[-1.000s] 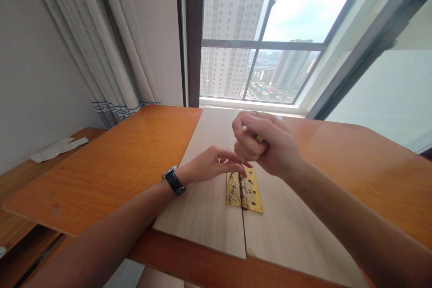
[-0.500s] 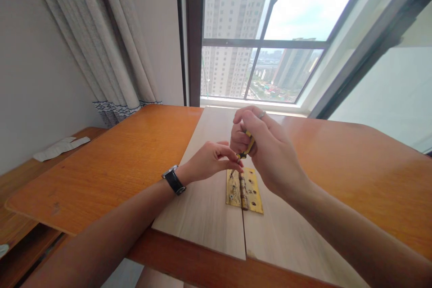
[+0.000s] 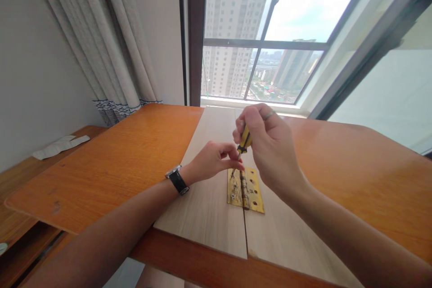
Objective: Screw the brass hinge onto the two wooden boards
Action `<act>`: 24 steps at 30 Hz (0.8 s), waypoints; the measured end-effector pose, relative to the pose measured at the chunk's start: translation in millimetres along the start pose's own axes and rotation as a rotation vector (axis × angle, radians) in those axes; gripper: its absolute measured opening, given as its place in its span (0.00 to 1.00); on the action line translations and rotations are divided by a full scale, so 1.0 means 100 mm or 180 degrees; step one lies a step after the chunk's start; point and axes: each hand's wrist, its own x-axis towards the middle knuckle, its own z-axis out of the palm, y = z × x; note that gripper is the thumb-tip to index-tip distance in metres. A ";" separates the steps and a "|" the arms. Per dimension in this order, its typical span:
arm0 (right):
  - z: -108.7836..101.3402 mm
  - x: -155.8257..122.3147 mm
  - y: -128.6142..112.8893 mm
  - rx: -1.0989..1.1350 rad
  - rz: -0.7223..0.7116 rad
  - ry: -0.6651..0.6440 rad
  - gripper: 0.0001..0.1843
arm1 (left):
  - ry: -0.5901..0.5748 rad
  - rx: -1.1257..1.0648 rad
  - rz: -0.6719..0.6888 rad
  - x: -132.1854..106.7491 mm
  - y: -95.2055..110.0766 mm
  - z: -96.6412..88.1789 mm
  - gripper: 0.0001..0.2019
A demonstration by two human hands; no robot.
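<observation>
From where I stand, leftmost is the table (image 3: 111,166), with the left board (image 3: 205,229) laid on it. Over that board reaches the left hand (image 3: 211,162), a watch (image 3: 177,181) at its wrist. Its thumb and fingers come together in a pinch around the thin shaft of the screwdriver (image 3: 243,142), just above the hinge; how firm the pinch is, I cannot tell. The shaft leans down toward the upper part of the hinge's left leaf. The screwdriver looks light and rigid, its yellow and black handle the natural place for a full grip, the bare shaft smooth enough to slip unless steadied low down.

The hinge (image 3: 246,191) lies flat across the seam between the boards. It looks like stiff metal, fairly heavy for its size and hardly fragile; its outer edges would be the place to press or hold.

Farther right, the right hand (image 3: 272,139) is wrapped in a fist around the handle, close to the left hand, above the right board (image 3: 286,243).

Compared with a second ago, the fist has turned so that more of the handle shows; then only a speck of yellow peeked out. The hinge and boards lie as they did.
</observation>
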 end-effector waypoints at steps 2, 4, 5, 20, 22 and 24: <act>0.03 -0.06 0.00 -0.0116 -0.0083 0.0076 0.11 | 0.0022 0.0093 0.0038 0.00 0.00 0.00 0.21; 0.05 -0.09 0.00 0.0044 0.0009 0.0017 0.10 | 0.0020 0.0213 0.0008 -0.01 0.00 0.00 0.20; 0.06 -0.09 0.00 0.0165 0.0047 0.0027 0.10 | 0.0009 0.0275 -0.0012 -0.01 0.00 0.00 0.19; -0.11 0.16 -0.01 0.0649 0.0634 -0.1036 0.17 | -0.0231 0.0316 0.0525 -0.06 0.04 0.02 0.15; -0.08 0.13 -0.01 0.0221 0.0335 -0.0605 0.17 | -0.0194 0.0251 0.0595 -0.06 0.05 0.03 0.16; -0.05 0.07 0.00 -0.0101 0.0061 -0.0182 0.15 | -0.0072 0.0353 0.0609 -0.05 0.03 0.03 0.15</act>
